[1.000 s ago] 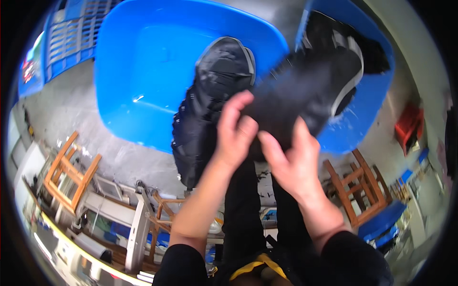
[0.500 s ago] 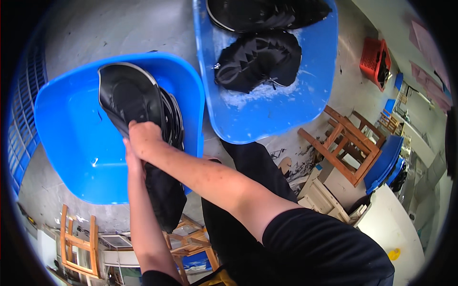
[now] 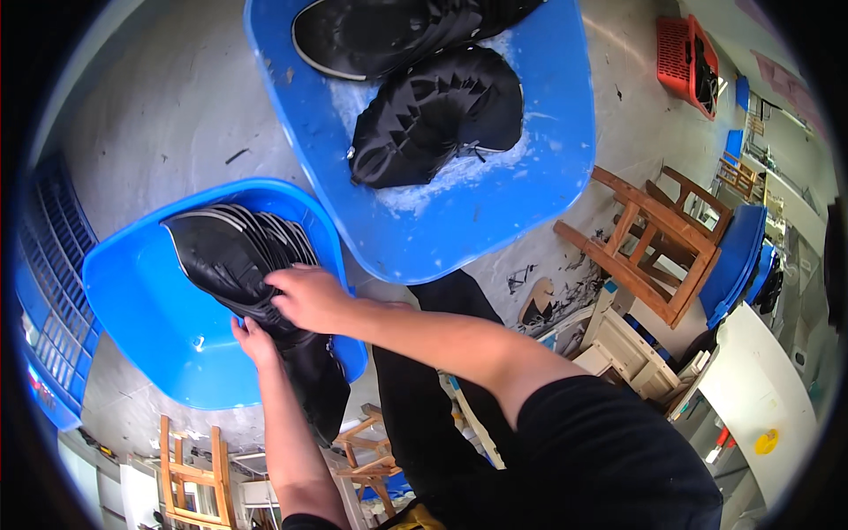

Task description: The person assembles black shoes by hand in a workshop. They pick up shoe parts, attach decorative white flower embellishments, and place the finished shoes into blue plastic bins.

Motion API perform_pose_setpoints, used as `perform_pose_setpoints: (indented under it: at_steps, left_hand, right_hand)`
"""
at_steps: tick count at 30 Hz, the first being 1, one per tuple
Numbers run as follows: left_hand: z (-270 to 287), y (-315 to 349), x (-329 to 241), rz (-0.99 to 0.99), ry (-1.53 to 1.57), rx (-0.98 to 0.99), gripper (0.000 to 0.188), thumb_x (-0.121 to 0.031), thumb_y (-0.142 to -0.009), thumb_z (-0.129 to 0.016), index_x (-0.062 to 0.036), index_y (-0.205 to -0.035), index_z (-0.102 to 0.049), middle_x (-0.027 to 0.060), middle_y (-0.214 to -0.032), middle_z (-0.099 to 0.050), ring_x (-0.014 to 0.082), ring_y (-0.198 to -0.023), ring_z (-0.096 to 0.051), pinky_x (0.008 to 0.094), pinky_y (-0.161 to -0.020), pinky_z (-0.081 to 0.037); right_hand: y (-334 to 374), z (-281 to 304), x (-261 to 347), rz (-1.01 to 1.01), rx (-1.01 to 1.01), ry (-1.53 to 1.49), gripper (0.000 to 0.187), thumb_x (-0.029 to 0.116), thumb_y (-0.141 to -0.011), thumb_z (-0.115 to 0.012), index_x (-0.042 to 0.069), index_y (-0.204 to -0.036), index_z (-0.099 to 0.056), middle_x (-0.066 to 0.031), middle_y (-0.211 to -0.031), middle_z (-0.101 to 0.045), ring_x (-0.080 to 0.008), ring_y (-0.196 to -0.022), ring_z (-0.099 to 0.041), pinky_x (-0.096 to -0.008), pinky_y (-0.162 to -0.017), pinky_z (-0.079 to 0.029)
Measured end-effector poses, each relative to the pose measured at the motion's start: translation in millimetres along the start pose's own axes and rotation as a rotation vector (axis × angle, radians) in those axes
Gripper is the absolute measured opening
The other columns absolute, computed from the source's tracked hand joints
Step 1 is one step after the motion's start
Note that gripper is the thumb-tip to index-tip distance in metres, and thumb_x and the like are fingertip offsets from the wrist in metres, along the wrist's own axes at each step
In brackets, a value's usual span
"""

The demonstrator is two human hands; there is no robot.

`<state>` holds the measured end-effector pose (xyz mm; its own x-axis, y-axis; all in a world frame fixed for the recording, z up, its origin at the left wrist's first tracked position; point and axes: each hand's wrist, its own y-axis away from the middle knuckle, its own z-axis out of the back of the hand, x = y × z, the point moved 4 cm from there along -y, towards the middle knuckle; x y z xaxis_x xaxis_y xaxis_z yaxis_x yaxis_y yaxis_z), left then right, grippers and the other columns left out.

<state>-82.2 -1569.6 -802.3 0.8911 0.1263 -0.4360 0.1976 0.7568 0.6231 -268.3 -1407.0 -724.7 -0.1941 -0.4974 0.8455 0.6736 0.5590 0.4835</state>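
A stack of black sewn pieces (image 3: 216, 252) with white edging leans in the nearer blue tub (image 3: 141, 331), its soft dark tail hanging over the near rim. I cannot make out what the pieces are for. My right hand (image 3: 314, 300) lies over the stack's middle, fingers bent onto a black piece. At the stack's lower left edge is my left hand (image 3: 256, 343), its visible fingertips apart and touching or close to the edge. In the farther blue tub (image 3: 442, 247) lie two more black bundles, one a gathered bundle (image 3: 437, 115) and one white-edged bundle (image 3: 367, 40).
The farther tub overlaps the nearer one's right side. A blue grated crate (image 3: 53, 291) stands at far left. Upturned wooden stools (image 3: 649, 238) are at the right, another wooden stool (image 3: 194, 477) at lower left. A red basket (image 3: 685, 66) sits at upper right, a white table (image 3: 760, 389) below.
The view has shifted, and both tubs appear lower or further left. My hands have moved apart; the right has slid down the stack. The pieces' white edges now show fanned out.
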Motion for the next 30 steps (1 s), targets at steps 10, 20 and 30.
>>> perform_pose_setpoints:
  at_steps: [10,20,30]
  left_hand:
    - [-8.2,54.8,-65.7,-0.385,-0.326,-0.004,0.052,-0.008,-0.083,-0.061,0.0048,-0.127,-0.038,0.0220,-0.126,-0.044,0.0320,-0.116,-0.043,0.0391,-0.100,-0.032]
    - [-66.4,98.5,-168.5,-0.723,-0.318,0.110,0.042,-0.004,-0.077,-0.060,0.0002,-0.118,-0.048,0.0218,-0.130,-0.040,0.0373,-0.120,-0.040,0.0415,-0.102,-0.030]
    - [-93.3,115.9,-155.4,-0.624,-0.263,0.219,0.037,-0.003,-0.077,-0.061,0.0011,-0.112,-0.052,0.0209,-0.127,-0.043,0.0358,-0.117,-0.043,0.0399,-0.101,-0.032]
  right_hand:
    - [73.5,185.2,-133.5,-0.435,-0.264,0.325,0.021,0.020,-0.082,-0.057,0.008,-0.099,-0.059,-0.0177,-0.090,-0.064,-0.0364,-0.084,-0.061,-0.0443,-0.074,-0.048]
    - [-41.9,301.4,-110.3,-0.069,-0.615,0.528,0.030,0.013,-0.076,-0.063,0.005,-0.104,-0.056,-0.0153,-0.101,-0.058,-0.0343,-0.098,-0.052,-0.0416,-0.084,-0.044]
    - [-160.7,327.6,-39.0,0.052,-0.657,1.044,0.074,0.031,-0.069,-0.073,0.007,-0.130,-0.039,-0.0145,-0.134,-0.037,-0.0325,-0.126,-0.031,-0.0487,-0.093,-0.034]
